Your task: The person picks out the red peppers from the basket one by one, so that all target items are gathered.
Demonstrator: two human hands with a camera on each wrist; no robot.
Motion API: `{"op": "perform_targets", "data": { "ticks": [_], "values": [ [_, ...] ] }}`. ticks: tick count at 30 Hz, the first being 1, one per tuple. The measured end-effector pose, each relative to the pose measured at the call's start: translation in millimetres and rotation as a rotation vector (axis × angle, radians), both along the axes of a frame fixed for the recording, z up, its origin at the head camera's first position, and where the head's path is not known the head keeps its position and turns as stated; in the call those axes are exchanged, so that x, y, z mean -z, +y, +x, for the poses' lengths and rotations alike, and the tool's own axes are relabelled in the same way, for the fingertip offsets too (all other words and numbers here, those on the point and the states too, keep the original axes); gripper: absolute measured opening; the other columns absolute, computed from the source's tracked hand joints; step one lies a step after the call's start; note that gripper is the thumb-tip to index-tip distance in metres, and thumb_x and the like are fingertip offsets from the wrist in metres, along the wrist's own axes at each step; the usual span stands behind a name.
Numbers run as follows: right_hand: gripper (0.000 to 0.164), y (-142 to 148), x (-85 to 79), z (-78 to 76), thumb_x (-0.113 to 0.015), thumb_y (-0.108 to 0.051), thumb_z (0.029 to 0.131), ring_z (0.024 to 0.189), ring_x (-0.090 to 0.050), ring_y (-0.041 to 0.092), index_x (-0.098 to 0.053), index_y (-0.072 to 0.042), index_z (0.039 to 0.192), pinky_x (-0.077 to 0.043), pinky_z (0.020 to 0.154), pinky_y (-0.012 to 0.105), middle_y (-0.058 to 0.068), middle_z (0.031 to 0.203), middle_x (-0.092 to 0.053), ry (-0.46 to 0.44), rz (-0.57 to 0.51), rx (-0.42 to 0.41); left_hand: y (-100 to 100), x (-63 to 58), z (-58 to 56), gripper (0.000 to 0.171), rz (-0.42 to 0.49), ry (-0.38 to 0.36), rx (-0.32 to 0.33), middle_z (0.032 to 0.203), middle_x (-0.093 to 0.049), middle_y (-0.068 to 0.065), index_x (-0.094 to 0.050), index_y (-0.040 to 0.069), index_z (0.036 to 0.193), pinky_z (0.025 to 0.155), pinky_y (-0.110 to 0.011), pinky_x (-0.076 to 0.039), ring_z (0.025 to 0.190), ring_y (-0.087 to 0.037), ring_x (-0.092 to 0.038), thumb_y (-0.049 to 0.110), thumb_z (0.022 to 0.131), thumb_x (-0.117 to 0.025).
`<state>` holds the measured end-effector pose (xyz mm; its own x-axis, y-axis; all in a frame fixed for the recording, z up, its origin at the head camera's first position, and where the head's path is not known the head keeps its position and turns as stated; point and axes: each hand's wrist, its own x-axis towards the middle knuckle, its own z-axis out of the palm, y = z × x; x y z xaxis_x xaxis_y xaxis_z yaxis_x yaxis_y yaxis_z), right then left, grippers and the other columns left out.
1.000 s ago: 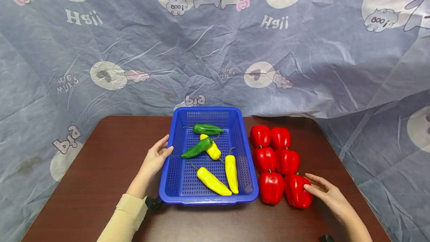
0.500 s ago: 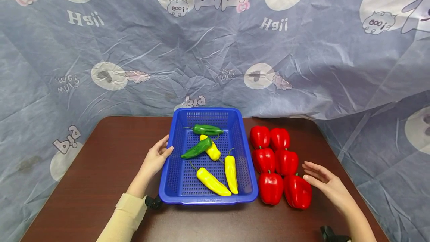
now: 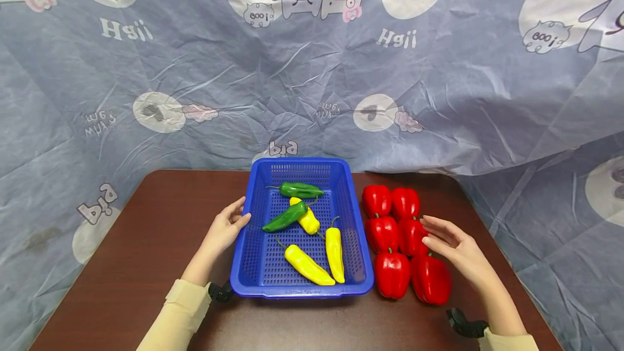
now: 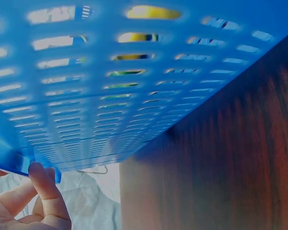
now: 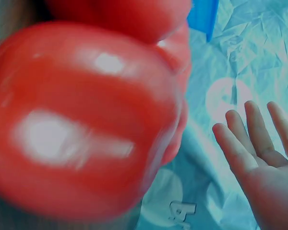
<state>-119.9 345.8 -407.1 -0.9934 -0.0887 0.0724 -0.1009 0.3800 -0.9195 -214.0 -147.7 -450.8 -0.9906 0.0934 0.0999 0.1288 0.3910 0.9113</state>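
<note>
A blue plastic basket holds green peppers and yellow peppers. At its left side, my left hand grips the rim, thumb over the edge and fingers beneath; the left wrist view shows fingers at the rim along the perforated wall. Right of the basket stand red bell peppers in two columns. My right hand hovers beside the right column, fingers extended, holding nothing, and its fingertips partly cover the middle pepper. In the right wrist view a red bell pepper looms large left of the spread fingers.
All of this sits on a dark brown wooden table. A grey-blue printed cloth hangs behind it and along the sides. Black wrist devices are on both forearms.
My right hand has left the front right bell pepper and moved away from me and leftward, toward the middle pepper of that column. The left hand stays at the basket rim.
</note>
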Motion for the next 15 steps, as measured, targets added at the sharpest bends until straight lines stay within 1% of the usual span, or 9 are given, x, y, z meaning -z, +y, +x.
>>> {"op": "perform_targets", "data": {
  "ticks": [2,4,6,8,11,15],
  "values": [
    [0.050,-7,-2.3,-4.8,-0.062,-0.013,0.097,0.110,-0.058,-0.011,-0.046,-0.008,0.144,-0.052,0.084,0.015,-0.029,0.123,-0.057,0.005,0.002,-0.006,0,-1.1,-1.2,0.058,0.001,-0.011,0.001,0.122,-0.059,-0.027,-0.045,-0.002,0.145,0.080,-0.032,-0.055,0.097,-0.023,-0.068,0.020,0.095,-0.064],
    [0.051,-14,-4.3,-10.0,-0.062,-0.013,0.097,0.111,-0.057,-0.012,-0.046,-0.005,0.144,-0.052,0.085,0.014,-0.026,0.124,-0.058,0.018,-0.003,-0.013,0,-2.6,-2.7,0.057,-0.007,-0.043,-0.002,0.124,-0.058,-0.027,-0.044,-0.002,0.146,0.082,-0.033,-0.055,0.101,-0.028,-0.067,0.018,0.096,-0.063],
    [0.052,-20,-6.0,-15.6,-0.063,-0.012,0.096,0.111,-0.057,-0.012,-0.044,0.000,0.144,-0.051,0.087,0.012,-0.023,0.125,-0.059,0.042,-0.009,-0.025,-1,-4.2,-4.5,0.056,-0.026,-0.087,0.000,0.128,-0.056,-0.027,-0.041,-0.001,0.148,0.089,-0.038,-0.054,0.109,-0.034,-0.064,0.014,0.097,-0.060],
    [0.053,-26,-7.9,-20.1,-0.063,-0.011,0.096,0.113,-0.056,-0.012,-0.044,0.003,0.143,-0.049,0.089,0.011,-0.021,0.125,-0.059,0.062,-0.013,-0.038,-2,-5.3,-5.6,0.056,-0.041,-0.120,0.006,0.132,-0.055,-0.027,-0.039,-0.001,0.149,0.093,-0.041,-0.053,0.114,-0.036,-0.062,0.012,0.098,-0.058],
    [0.053,-34,-10.9,-26.6,-0.064,-0.011,0.095,0.113,-0.057,-0.010,-0.044,0.005,0.142,-0.048,0.090,0.010,-0.022,0.124,-0.059,0.076,-0.016,-0.053,-4,-8.0,-5.9,0.056,-0.056,-0.141,0.020,0.134,-0.054,-0.028,-0.037,-0.002,0.149,0.096,-0.044,-0.052,0.117,-0.037,-0.061,0.012,0.099,-0.057],
    [0.054,-44,-16.1,-33.8,-0.065,-0.013,0.095,0.113,-0.057,-0.009,-0.046,0.005,0.141,-0.046,0.093,0.008,-0.024,0.122,-0.059,0.070,-0.020,-0.058,-8,-13.4,-6.1,0.056,-0.056,-0.163,0.042,0.138,-0.052,-0.029,-0.036,-0.003,0.150,0.096,-0.046,-0.052,0.121,-0.039,-0.059,0.013,0.100,-0.056]
  ]
}}
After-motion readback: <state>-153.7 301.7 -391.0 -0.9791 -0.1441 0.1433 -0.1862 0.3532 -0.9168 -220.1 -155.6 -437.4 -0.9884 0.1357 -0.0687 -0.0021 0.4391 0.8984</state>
